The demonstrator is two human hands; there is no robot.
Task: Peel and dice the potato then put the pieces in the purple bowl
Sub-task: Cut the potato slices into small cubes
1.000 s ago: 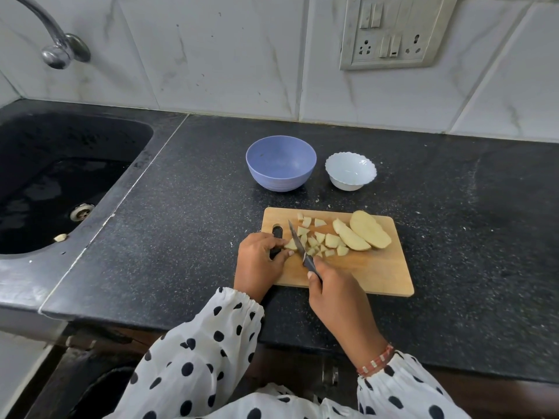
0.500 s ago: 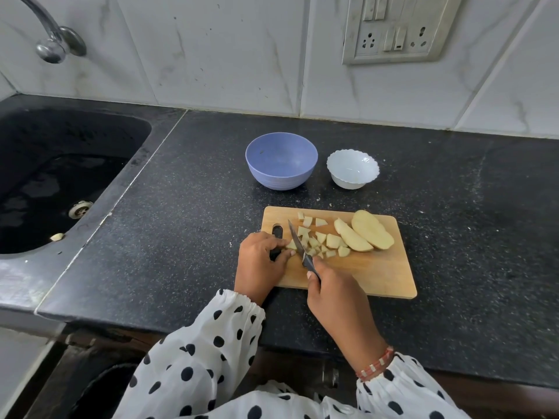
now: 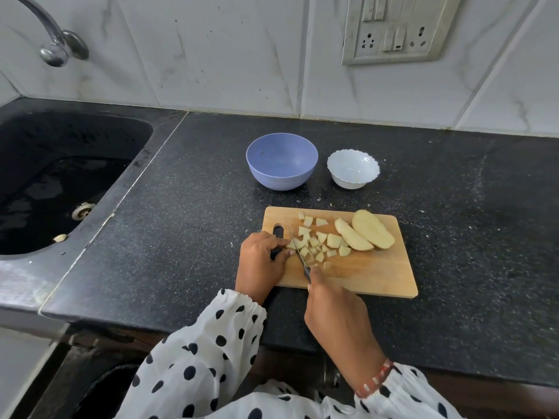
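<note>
A wooden cutting board (image 3: 372, 273) lies on the black counter. Several diced potato pieces (image 3: 317, 243) are scattered on its left half, and two large peeled slices (image 3: 367, 232) lean together at its far right. My right hand (image 3: 335, 309) grips a small knife (image 3: 298, 252), whose blade points away from me into the pile of pieces. My left hand (image 3: 261, 261) sits on the board's left end with curled fingers pinching a potato piece (image 3: 295, 244) against the blade. Behind the board stands the purple bowl (image 3: 282, 161), holding nothing.
A small white scalloped bowl (image 3: 353, 168) stands right of the purple bowl. A black sink (image 3: 60, 176) with a tap (image 3: 57, 46) fills the left side. A switch and socket panel (image 3: 396, 28) hangs on the tiled wall. Small scraps dot the counter around the board.
Both hands and the knife stay in almost the same place on the board; the pile of diced pieces looks much the same. The view shifted slightly.
</note>
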